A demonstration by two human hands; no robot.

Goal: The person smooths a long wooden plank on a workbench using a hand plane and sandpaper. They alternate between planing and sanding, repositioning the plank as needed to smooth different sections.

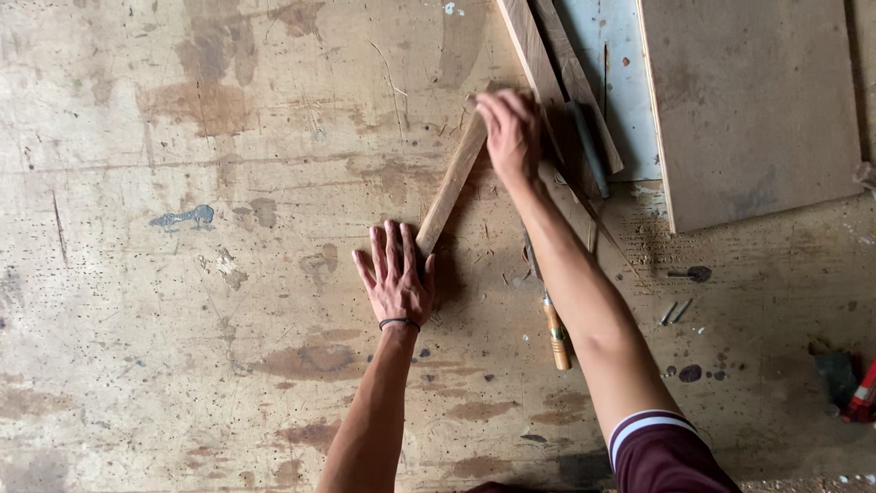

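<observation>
L hand (394, 278) lies flat, fingers (383, 245) spread wide, pressing near end of slat (452, 183) to desk (182, 274). R hand (511, 132) is on slat's far end, fingers curled over it, loosely grasping. Slat runs diagonal, near-left to far-right, mid desk. Chisel w/ wood handle (557, 333) lies just right, under R forearm. Board (753, 100) far right.

No packages, labels, signs or screens can be made out anywhere around the hands. A small red and white thing (862, 394) lies at the far right edge, well apart from the right hand, too cropped to identify.
</observation>
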